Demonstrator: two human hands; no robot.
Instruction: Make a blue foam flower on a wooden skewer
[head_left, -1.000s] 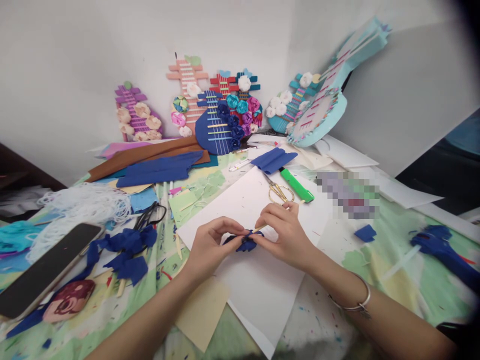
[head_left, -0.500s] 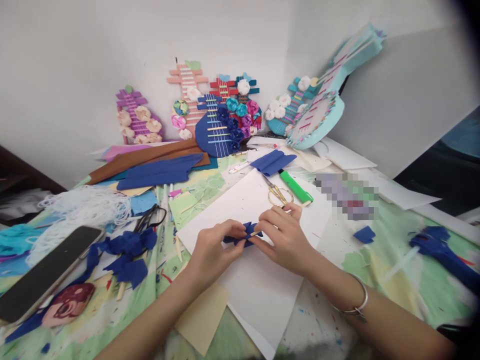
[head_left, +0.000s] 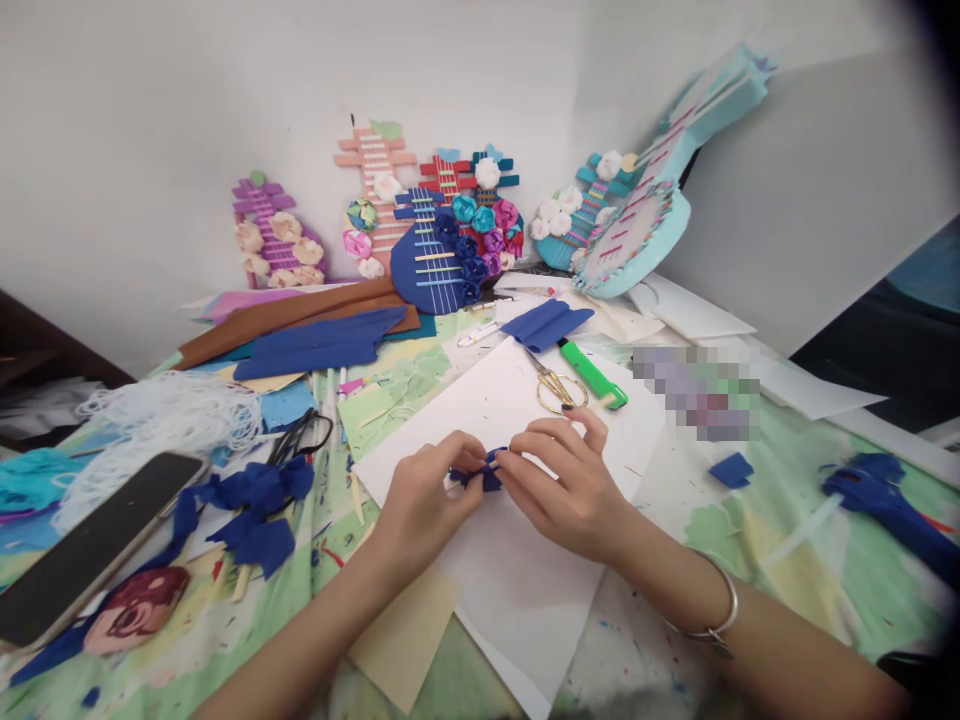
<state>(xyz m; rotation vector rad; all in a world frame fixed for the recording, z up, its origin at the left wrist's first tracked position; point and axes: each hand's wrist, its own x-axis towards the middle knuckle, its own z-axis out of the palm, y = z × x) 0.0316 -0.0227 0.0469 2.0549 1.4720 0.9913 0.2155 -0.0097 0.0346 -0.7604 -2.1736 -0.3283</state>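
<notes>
Head view: left hand [head_left: 435, 492] closed, thumb and fingers pinching the small blue paper piece [head_left: 490, 472]. Piece sits right at its fingertips, over the white sheet [head_left: 517, 590], between the two hands, nearer the sheet's left corner than its far right side.

Right hand [head_left: 574, 482] gripping a thin stick [head_left: 604, 403]: one end meets the blue piece, the other pokes out past the fingers. Fingertips right up against the piece; actual contact can't be confirmed.

Gold-handled scissors [head_left: 558, 386] and green tool [head_left: 592, 374] lie beyond the right hand, near the sheet's far corner. Folded blue paper [head_left: 546, 324] covers the scissor tips.

Phone [head_left: 97, 550] toward the worktop's left edge, blue scraps [head_left: 259, 495] just right of it. Blue paper guitar [head_left: 426, 268] upright at the worktop's far edge.
</notes>
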